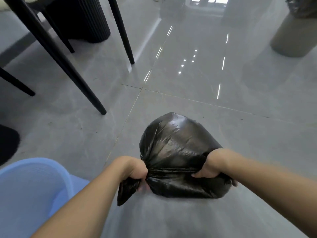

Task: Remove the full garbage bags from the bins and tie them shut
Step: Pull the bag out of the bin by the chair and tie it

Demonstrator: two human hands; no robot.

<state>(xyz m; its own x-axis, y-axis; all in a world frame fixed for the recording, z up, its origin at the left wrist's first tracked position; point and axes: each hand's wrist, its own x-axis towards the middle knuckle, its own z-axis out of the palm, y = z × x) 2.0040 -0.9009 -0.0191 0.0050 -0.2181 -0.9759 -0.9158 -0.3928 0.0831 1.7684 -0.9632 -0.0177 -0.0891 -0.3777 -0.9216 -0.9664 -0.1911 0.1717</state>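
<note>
Left hand [133,170] and right hand [208,169] each clench gathered corners of the soft, slippery bag [176,145], seemingly light.

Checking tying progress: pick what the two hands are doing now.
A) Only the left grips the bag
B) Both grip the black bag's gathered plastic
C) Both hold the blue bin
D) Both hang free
B: the left hand and right hand each clutch bunched plastic of the black garbage bag, stretched taut between them.

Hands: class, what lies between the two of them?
In the head view, a taut band of the black garbage bag spans left hand to right hand.
</note>
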